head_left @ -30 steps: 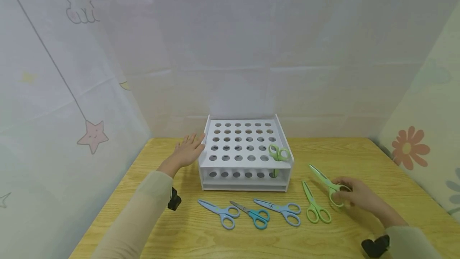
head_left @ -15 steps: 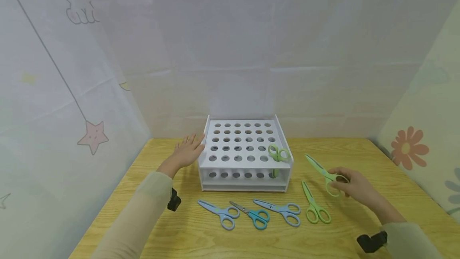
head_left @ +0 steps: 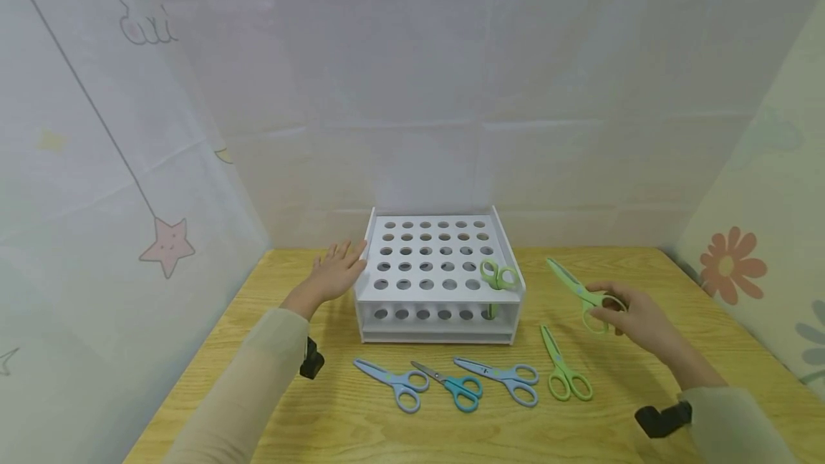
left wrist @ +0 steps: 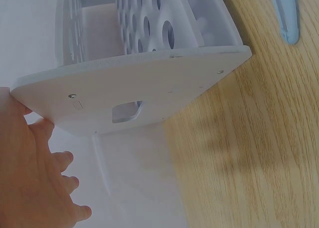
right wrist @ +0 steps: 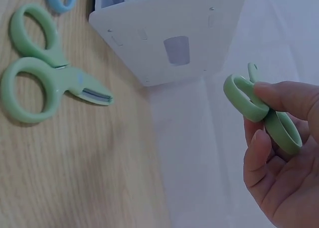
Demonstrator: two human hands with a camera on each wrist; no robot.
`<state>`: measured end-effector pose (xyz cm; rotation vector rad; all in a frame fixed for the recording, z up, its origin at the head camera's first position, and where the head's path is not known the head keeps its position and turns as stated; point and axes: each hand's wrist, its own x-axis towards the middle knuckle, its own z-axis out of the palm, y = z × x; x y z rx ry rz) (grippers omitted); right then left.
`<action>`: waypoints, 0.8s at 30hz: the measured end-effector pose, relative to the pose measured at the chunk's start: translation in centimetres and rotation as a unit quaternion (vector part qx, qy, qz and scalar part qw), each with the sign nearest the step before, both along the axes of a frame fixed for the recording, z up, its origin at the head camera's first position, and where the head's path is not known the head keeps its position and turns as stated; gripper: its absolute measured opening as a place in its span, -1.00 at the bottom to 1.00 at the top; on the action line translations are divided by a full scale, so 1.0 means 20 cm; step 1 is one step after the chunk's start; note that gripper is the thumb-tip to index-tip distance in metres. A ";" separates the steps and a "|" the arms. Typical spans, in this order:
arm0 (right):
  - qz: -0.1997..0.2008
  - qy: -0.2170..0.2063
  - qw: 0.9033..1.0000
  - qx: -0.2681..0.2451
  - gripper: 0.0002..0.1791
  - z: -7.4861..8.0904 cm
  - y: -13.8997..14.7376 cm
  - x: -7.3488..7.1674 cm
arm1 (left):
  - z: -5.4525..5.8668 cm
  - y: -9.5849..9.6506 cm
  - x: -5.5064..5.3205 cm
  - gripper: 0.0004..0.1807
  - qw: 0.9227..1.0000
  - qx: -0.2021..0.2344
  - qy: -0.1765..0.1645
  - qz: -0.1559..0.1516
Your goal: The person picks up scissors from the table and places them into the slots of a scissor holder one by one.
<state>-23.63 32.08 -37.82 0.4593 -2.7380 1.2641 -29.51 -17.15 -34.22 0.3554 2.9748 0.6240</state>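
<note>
**Right hand (head_left: 634, 317) pinches green scissors (head_left: 572, 283) by the handles**

Pair is off the table (head_left: 599, 424), right of the white rack (head_left: 437, 295), blades pointing far-left. Left hand (head_left: 335, 274) grip is released, fingers extended against the rack's left wall. Second green pair (head_left: 495, 282) sits in the rack's near-right corner hole.

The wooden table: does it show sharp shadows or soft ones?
Soft ones: head view, faint darkening on the wooden table below the right hand; left wrist view, a blurred dark patch near the white rack; right wrist view, a hazy patch by the lying green scissors.
</note>
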 end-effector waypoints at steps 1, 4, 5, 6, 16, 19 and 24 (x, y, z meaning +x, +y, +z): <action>0.002 0.004 1.000 0.002 -0.51 0.01 0.00 0.00 | 0.00 0.00 0.00 -0.39 1.000 0.000 0.000 0.000; -0.002 0.008 1.000 0.001 -0.52 0.03 -0.01 -0.01 | 0.00 0.00 0.00 -0.40 1.000 0.002 0.000 0.001; -0.003 0.009 1.000 0.001 -0.52 0.04 -0.02 -0.01 | 0.00 0.00 0.00 -0.40 1.000 0.003 0.000 0.001; -0.002 0.009 1.000 0.003 -0.50 0.05 -0.02 -0.01 | 0.00 0.00 0.00 -0.40 1.000 0.003 0.000 0.001; -0.009 0.026 1.000 0.011 -0.48 0.11 -0.07 -0.03 | -0.01 0.00 -0.01 -0.39 1.000 -0.002 -0.002 -0.002; -0.003 0.041 0.999 0.003 -0.50 0.13 -0.10 -0.04 | -0.01 -0.01 -0.01 -0.39 1.000 -0.003 -0.001 -0.003; -0.005 0.051 0.999 0.001 -0.49 0.16 -0.13 -0.05 | 0.00 -0.01 0.00 -0.39 1.000 -0.004 0.001 -0.004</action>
